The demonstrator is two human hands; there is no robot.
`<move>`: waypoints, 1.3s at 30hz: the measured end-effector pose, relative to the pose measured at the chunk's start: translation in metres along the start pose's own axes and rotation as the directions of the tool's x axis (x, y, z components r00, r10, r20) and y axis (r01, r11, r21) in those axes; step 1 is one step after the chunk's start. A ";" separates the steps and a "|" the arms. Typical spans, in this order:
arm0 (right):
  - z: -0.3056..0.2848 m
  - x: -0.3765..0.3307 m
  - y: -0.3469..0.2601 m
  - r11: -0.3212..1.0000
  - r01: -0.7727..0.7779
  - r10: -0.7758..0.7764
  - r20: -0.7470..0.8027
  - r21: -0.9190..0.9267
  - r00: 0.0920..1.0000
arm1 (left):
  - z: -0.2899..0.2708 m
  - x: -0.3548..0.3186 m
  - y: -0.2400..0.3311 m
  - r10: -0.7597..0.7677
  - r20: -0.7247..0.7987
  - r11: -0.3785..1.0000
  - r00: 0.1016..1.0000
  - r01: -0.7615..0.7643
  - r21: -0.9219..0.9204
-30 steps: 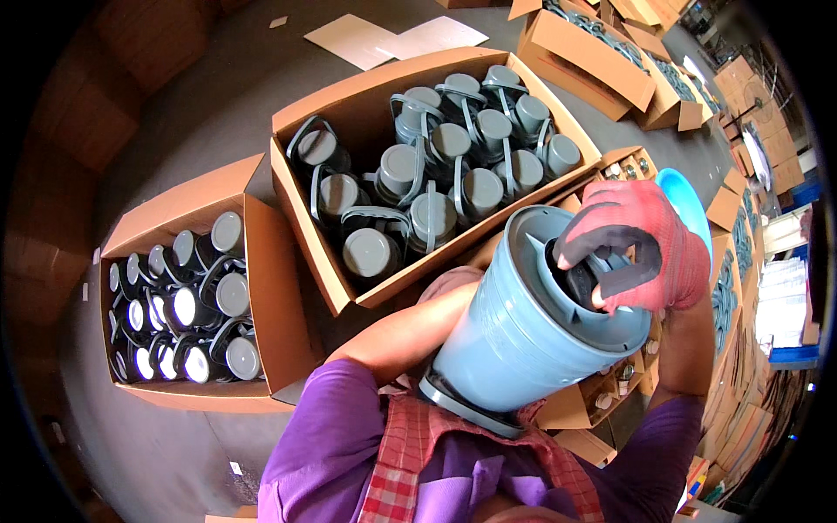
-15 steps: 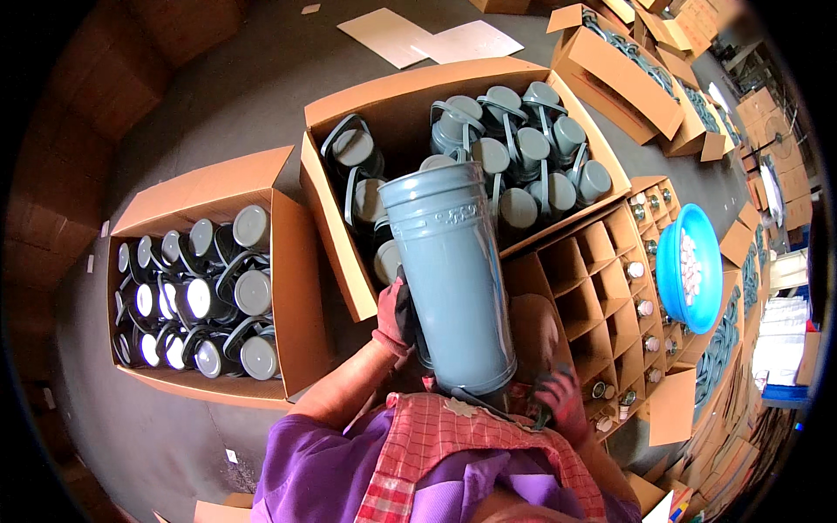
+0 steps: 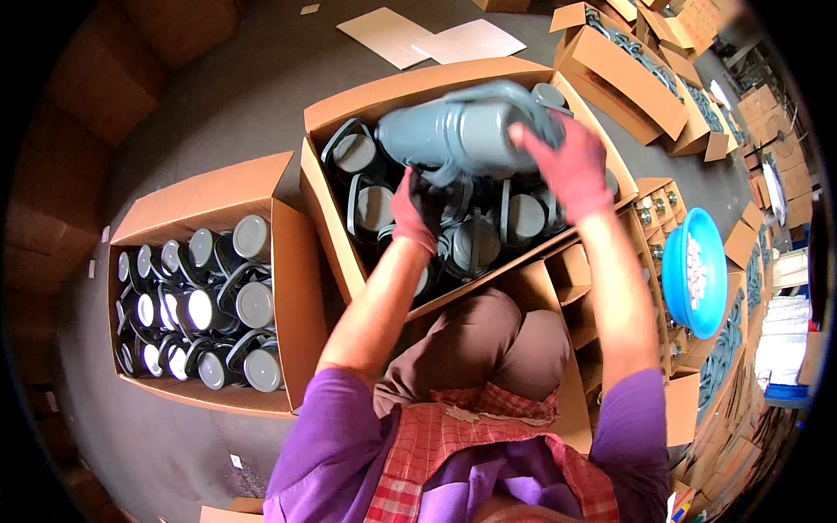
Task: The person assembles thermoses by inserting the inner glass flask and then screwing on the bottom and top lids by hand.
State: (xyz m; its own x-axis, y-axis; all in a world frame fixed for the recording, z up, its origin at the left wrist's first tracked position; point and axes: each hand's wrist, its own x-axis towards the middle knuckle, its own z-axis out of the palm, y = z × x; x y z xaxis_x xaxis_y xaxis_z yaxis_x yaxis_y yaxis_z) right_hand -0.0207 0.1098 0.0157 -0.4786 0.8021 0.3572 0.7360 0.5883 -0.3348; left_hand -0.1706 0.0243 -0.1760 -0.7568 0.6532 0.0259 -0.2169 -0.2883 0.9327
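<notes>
A blue-grey vacuum flask (image 3: 417, 132) lies nearly sideways over the middle carton (image 3: 311, 193), its grey lid end to the right and slightly blurred. Its loop handle arches over the lid end. My right hand (image 3: 571, 166), in a reddish glove, grips that lid end. Beneath the body's left half is my left hand (image 3: 414, 209), gloved too, its fingertips against the underside and its other fingers partly hidden. Several similar flasks with flat grey lids, such as one flask (image 3: 375, 207), stand upright in the carton below.
To the left stands another carton (image 3: 296, 288) packed with lidded flasks. A divided carton (image 3: 571, 266) with small glass jars is at my right, beside a blue basin (image 3: 670, 270) of small pale pieces. White sheets (image 3: 475, 42) lie on the floor beyond; more open cartons (image 3: 623, 74) stand far right.
The flask has gone from upright before my lap to sideways over the middle carton. Both hands have reached forward, and my right hand has left my lap and taken the lid end.
</notes>
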 end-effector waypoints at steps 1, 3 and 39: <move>-0.001 0.029 -0.012 0.998 -0.008 0.010 0.035 -0.069 0.999 | 0.011 -0.009 -0.001 -0.465 0.020 0.707 0.885 0.385 -0.594; 0.022 0.077 -0.024 0.992 0.066 -0.053 0.122 -0.106 0.991 | 0.016 -0.031 0.001 -0.230 0.043 0.972 0.972 0.232 -0.049; -0.015 -0.067 0.207 0.312 -0.134 0.466 -0.028 0.941 0.884 | -0.065 -0.126 0.252 0.030 0.380 0.971 0.924 -0.117 0.209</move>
State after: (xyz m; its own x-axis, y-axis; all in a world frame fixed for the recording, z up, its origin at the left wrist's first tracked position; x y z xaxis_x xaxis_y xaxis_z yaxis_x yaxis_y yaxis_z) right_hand 0.1715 0.1762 -0.0646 -0.0668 0.9806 0.1844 -0.1567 0.1722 -0.9725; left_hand -0.1700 -0.1760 0.0319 -0.4713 0.8616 0.1885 0.0068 -0.2102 0.9776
